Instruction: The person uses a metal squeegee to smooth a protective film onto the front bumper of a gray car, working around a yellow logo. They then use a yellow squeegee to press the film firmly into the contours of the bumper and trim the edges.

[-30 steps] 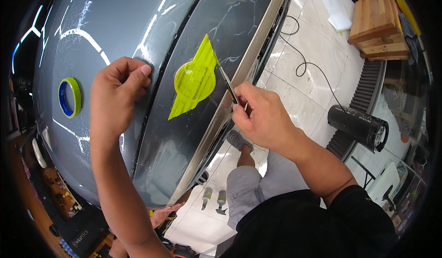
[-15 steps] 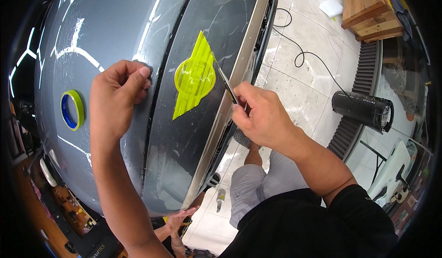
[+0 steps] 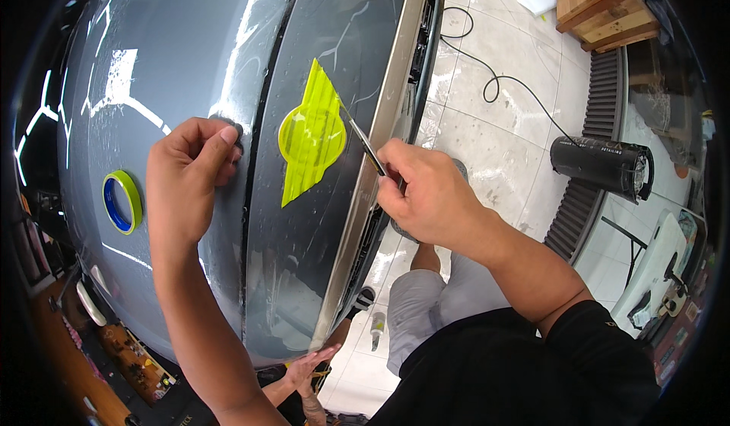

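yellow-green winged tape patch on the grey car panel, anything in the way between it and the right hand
Nothing visible blocks the way: only the slim silver-bladed tool in the right hand crosses the gap, its tip by the right edge of the yellow-green winged tape patch; whether it touches, I cannot tell.

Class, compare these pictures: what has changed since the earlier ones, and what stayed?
The right hand has drawn the slim silver-bladed knife slightly down the right edge of the ribbed lime patch, toward its rounded bulge, as the view shifted. Nothing was visibly grasped or released. The left hand stays over the glossy grey car panel, the lime tape ring with blue core on it.
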A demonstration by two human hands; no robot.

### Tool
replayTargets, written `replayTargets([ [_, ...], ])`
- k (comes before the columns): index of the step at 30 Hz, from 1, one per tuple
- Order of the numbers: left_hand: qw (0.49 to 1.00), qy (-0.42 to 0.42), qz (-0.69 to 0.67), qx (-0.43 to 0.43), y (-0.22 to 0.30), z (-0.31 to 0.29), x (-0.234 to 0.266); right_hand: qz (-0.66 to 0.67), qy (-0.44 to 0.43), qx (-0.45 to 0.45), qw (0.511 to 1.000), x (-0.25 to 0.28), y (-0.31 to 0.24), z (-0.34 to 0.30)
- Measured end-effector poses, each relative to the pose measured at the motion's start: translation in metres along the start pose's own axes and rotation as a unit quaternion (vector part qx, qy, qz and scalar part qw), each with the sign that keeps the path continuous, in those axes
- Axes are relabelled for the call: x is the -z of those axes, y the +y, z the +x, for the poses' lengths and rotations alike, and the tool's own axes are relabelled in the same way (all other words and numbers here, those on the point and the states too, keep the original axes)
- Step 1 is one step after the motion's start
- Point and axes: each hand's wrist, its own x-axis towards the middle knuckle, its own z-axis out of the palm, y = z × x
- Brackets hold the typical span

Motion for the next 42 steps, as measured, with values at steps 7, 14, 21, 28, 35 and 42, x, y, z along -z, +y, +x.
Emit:
replayTargets([
  [7,1.0,0.001,-0.005,0.001,0.0,-0.001,0.0,-0.011,-0.009,0.018,1.0,0.001,0.003,-0.003],
  [14,1.0,-0.009,-0.009,0.005,-0.003,0.0,0.002,-0.001,-0.012,0.012,1.0,0.001,0.002,-0.005],
  [21,1.0,-0.01,-0.014,0.006,-0.004,0.0,0.004,0.024,0.016,0.016,0.999,-0.008,0.002,-0.008],
  [28,0.999,-0.023,-0.021,-0.009,-0.003,0.001,0.002,0.08,0.027,-0.042,0.996,-0.019,-0.007,-0.013],
  [35,0.999,-0.033,-0.031,-0.014,-0.006,0.003,0.006,0.113,0.026,-0.066,0.991,-0.024,-0.014,-0.011],
  [42,0.998,-0.043,-0.034,-0.013,-0.003,0.003,0.006,0.131,0.023,-0.098,0.986,-0.023,-0.021,-0.011],
])
